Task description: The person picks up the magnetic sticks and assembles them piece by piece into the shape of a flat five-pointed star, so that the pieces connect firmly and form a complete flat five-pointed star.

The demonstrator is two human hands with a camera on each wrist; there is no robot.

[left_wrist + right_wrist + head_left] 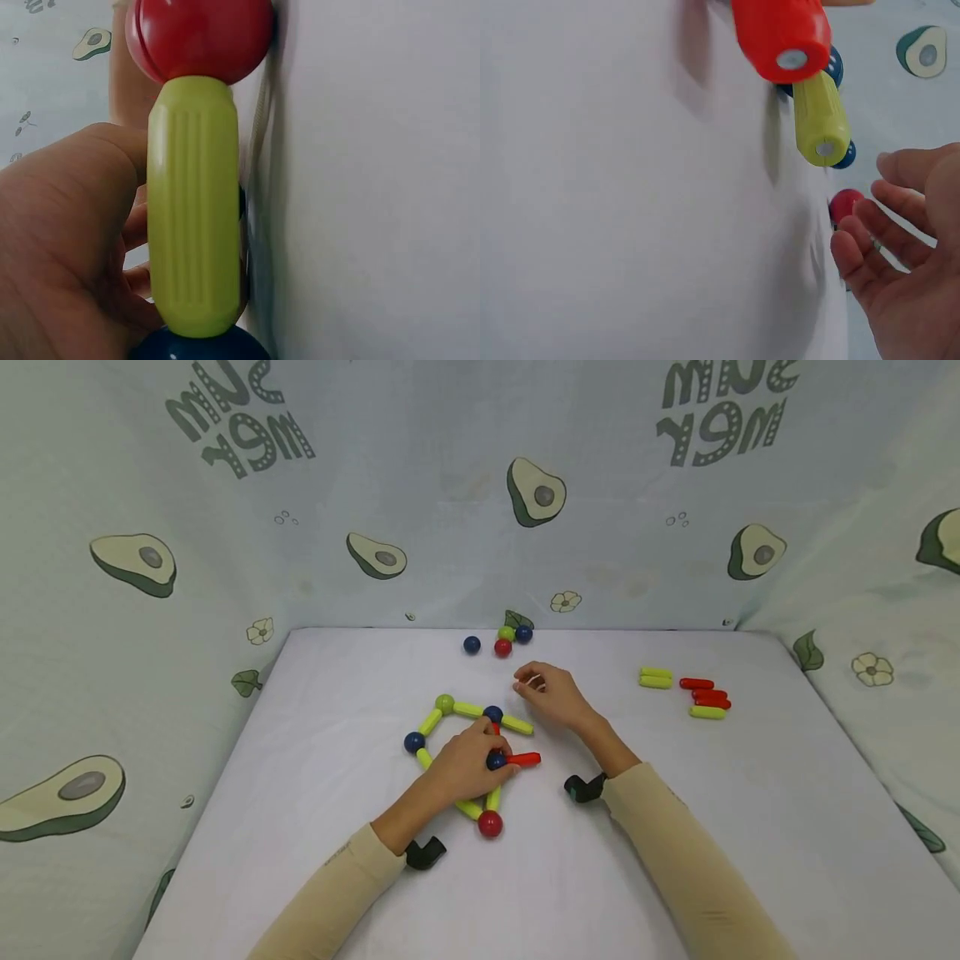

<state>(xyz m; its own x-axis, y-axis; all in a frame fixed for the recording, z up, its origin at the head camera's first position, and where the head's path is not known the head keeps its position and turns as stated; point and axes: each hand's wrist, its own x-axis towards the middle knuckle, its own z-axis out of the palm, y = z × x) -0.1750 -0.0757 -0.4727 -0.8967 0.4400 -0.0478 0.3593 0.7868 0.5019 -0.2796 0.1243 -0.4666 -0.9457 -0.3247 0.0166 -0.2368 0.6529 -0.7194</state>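
Observation:
A frame of magnetic rods and balls lies on the white table. My left hand (468,764) reaches over it, thumb and fingers around a blue ball (497,761) at the inner side. From that ball a red rod (525,759) sticks out to the right. A red ball (491,824) marks the near corner; in the left wrist view a yellow-green rod (193,210) runs from it to a blue ball. Another yellow-green rod (517,724) points right from the far blue ball (492,714). Beyond its free end hovers my right hand (553,695), fingers loosely bent, holding nothing.
Loose balls lie at the back edge: a blue ball (472,645), a red ball (503,647), a green ball (506,633) and another blue one. Right of my right hand are loose yellow-green rods (656,682) and red rods (697,683). A printed cloth (450,485) hangs behind.

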